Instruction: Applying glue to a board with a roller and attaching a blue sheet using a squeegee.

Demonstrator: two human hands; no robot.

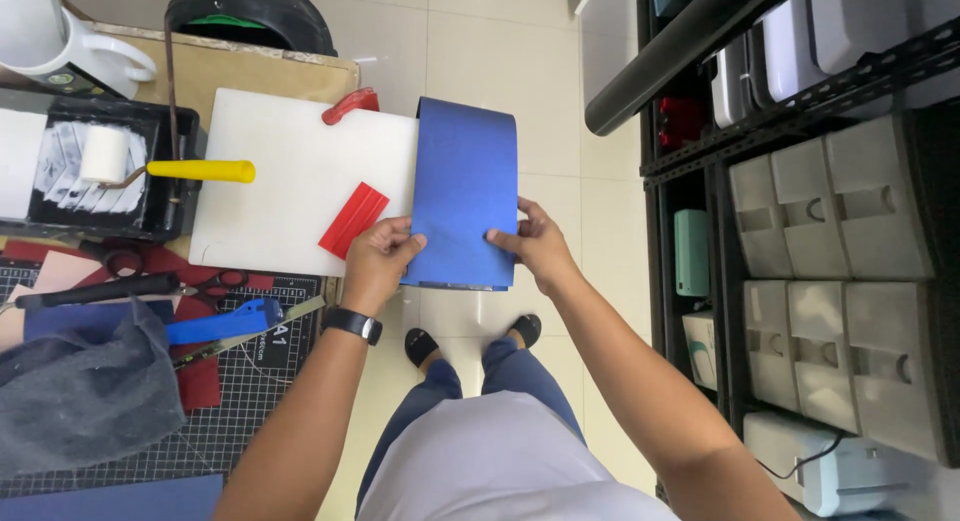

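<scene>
Two hands grip one blue sheet point(465, 191), held out past the right edge of the white board point(290, 181), partly over the floor. Left hand point(381, 259) closed on the sheet's lower left edge, fingers curled over the top, thumb presumably under, black watch point(352, 324) on that wrist. Right hand point(537, 243) pinches the lower right corner area, fingers bent, not flat. Sheet curves upward at the far end, looks stiff, like card or thin leather; material hard to tell from this angle.

Red scraper point(352, 219) lies on the white board just beside the left hand, not touching the sheet as far as visible. Paint roller point(150, 166) with yellow handle rests in a black tray point(90, 171) at the left, handle poking onto the board. Cutting mat point(240, 401) below holds scissors point(215, 283), a blue tool point(225, 323) and a grey cloth point(85, 391). White mug point(60, 41) top left. Shelf rack point(830, 271) with grey bins on the right.

Progress: sheet is in hand but not laid down on the board; board surface looks bare and dry under it, so placing and smoothing appear not yet done. Roller and scraper both sit unused right now
</scene>
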